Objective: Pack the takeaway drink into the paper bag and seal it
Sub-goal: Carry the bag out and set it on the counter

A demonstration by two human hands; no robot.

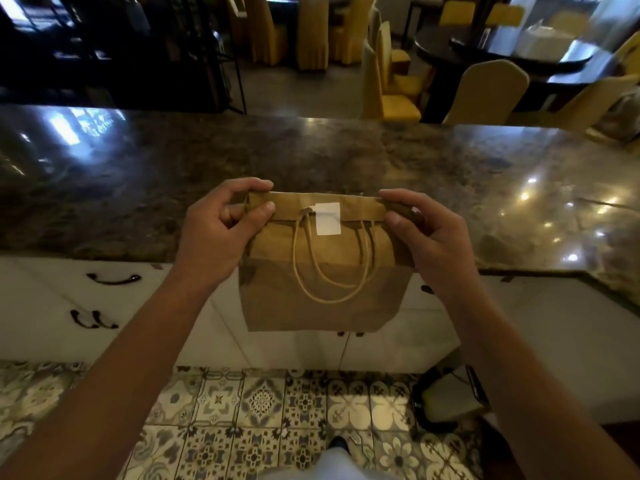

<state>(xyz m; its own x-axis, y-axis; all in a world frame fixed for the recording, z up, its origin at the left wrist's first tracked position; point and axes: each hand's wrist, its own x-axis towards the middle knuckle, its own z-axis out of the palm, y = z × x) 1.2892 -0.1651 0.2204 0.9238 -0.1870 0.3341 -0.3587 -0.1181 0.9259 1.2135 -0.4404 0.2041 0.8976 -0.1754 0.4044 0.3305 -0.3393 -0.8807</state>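
A brown paper bag (322, 306) is held up in front of the counter's near edge, its top folded over toward me. A white sticker (328, 218) lies across the fold, over the flap and the bag's front. Two twine handles (332, 271) hang down the front. My left hand (221, 230) pinches the fold's left end, thumb on the flap. My right hand (426, 233) pinches the right end the same way. The drink is not visible; whatever is inside the bag is hidden.
A dark polished stone counter (311, 157) spans the view, with white cabinet doors (69, 306) below it. Patterned floor tiles (263, 410) lie underfoot, and a dark object (446, 400) sits on the floor at right. Yellow-covered chairs (485, 91) and dark tables stand beyond.
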